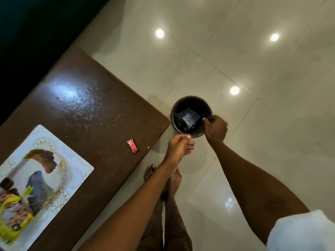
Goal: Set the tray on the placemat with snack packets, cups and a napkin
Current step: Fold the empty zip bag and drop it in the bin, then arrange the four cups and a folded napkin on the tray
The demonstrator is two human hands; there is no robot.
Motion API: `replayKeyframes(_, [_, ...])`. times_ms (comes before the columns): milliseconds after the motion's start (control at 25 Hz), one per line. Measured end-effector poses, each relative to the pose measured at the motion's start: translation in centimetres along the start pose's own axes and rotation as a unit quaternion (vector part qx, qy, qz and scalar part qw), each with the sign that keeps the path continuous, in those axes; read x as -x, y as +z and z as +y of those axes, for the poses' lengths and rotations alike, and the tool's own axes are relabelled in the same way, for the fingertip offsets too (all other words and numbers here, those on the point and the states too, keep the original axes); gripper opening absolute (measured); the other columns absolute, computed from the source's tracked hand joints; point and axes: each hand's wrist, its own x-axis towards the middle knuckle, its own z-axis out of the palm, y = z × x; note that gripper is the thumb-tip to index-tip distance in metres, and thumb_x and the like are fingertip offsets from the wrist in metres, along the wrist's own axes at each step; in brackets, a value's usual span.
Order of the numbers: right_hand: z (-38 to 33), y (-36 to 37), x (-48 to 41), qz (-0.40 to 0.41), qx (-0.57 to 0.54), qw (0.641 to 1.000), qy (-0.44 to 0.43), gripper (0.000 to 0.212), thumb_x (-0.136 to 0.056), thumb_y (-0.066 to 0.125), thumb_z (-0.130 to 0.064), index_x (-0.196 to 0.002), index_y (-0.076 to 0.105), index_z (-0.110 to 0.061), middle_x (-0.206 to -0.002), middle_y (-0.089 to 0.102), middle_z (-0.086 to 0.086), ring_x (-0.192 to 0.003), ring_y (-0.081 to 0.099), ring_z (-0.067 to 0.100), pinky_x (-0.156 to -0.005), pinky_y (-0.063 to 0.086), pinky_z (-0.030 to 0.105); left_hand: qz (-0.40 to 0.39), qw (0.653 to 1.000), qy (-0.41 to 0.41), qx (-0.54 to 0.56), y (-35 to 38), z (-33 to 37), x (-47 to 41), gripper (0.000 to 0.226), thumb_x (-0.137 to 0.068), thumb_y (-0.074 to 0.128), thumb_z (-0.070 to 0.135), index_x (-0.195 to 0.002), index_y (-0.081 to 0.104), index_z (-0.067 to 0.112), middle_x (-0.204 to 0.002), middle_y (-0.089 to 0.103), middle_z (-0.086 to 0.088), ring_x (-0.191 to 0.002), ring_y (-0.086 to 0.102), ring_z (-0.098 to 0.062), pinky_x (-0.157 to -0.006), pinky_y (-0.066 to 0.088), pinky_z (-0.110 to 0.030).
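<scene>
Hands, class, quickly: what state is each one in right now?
Left hand: fingers curled against thumb; anything pinched cannot be told.
Right hand: fingers curled by the bin rim; grip cannot be told.

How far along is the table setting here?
Done: white patterned placemat lies on the brown table, yellow snack packets on it. In hand: left hand and right hand curl at the dark round floor bin. Left: no cups or napkin seen; small red packet lies loose.
</scene>
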Motion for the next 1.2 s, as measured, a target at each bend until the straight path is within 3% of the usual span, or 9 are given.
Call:
replayKeyframes(160, [-4.4,-6.9,3.3,0.016,-0.029,0.998,-0.047,0.037,-0.093,0.067,-0.044,-0.107,0.078,-0.012,-0.102,0.077,0.01,-0.094,0.072,0.032,-0.082,0.056,0.037,0.016,0.998,0.05,-0.029,-2.4,7.3,3.8,0.011,-0.103,0.058,0.018,-0.109,0.062,0.01,-0.097,0.07,-0.017,-0.074,0.066,-0.019,-0.071,0.054,-0.028])
replayKeyframes(280, [-11.2,-15.6,6.3,0.022,-0.083,0.993,-0.085,0.041,-0.094,0.065,-0.046,-0.118,0.074,-0.014,-0.11,0.077,0.006,-0.105,0.07,0.03,-0.089,0.052,0.038,0.0,0.988,0.122,-0.095,-3.6,16.2,10.7,0.019,-0.103,0.054,0.01,-0.121,0.061,0.004,-0.092,0.065,-0.01,-0.069,0.059,-0.016,-0.064,0.047,-0.024])
replayKeyframes(440, [-24.4,-26.7,11.4,0.009,-0.151,0.976,-0.154,0.044,-0.094,0.06,-0.046,-0.13,0.067,-0.021,-0.119,0.073,0.001,-0.115,0.066,0.029,-0.093,0.05,0.038,0.076,0.939,0.244,-0.229,-6.7,27.1,23.4,0.039,-0.102,0.059,0.015,-0.139,0.057,0.002,-0.111,0.063,-0.008,-0.097,0.06,-0.021,-0.082,0.048,-0.033])
replayKeyframes(600, [-37.9,-34.4,18.7,-0.005,-0.168,0.927,-0.336,0.049,-0.097,0.06,-0.045,-0.138,0.06,-0.019,-0.131,0.068,0.004,-0.121,0.063,0.029,-0.096,0.049,0.04,0.19,0.872,0.359,-0.274,-14.9,33.7,36.8,0.047,-0.1,0.065,0.019,-0.143,0.055,0.006,-0.139,0.062,-0.01,-0.128,0.059,-0.023,-0.112,0.047,-0.037])
replayKeyframes(800, [-49.7,-36.3,32.3,-0.027,-0.168,0.861,-0.479,0.056,-0.098,0.057,-0.048,-0.142,0.056,-0.015,-0.138,0.062,0.013,-0.124,0.06,0.036,-0.1,0.049,0.044,0.379,0.809,0.387,-0.228,-30.5,32.2,56.2,0.052,-0.099,0.066,0.021,-0.147,0.052,0.007,-0.146,0.058,-0.01,-0.134,0.056,-0.022,-0.117,0.043,-0.04])
replayKeyframes(960, [-56.2,-34.6,47.2,-0.058,-0.194,0.791,-0.577,0.059,-0.099,0.057,-0.047,-0.147,0.052,-0.014,-0.146,0.056,0.013,-0.131,0.055,0.035,-0.106,0.046,0.046,0.507,0.751,0.382,-0.184,-42.0,25.6,71.1,0.054,-0.098,0.068,0.021,-0.147,0.052,0.007,-0.147,0.057,-0.012,-0.136,0.055,-0.022,-0.118,0.042,-0.039])
replayKeyframes(1200, [-59.6,-29.9,69.0,-0.082,-0.204,0.699,-0.681,0.059,-0.1,0.056,-0.045,-0.15,0.049,-0.016,-0.148,0.054,0.013,-0.129,0.057,0.036,-0.099,0.05,0.046,0.592,0.7,0.355,-0.181,-52.7,13.7,85.4,0.072,-0.097,0.068,0.027,-0.158,0.034,0.01,-0.163,0.038,-0.01,-0.149,0.039,-0.026,-0.122,0.036,-0.04])
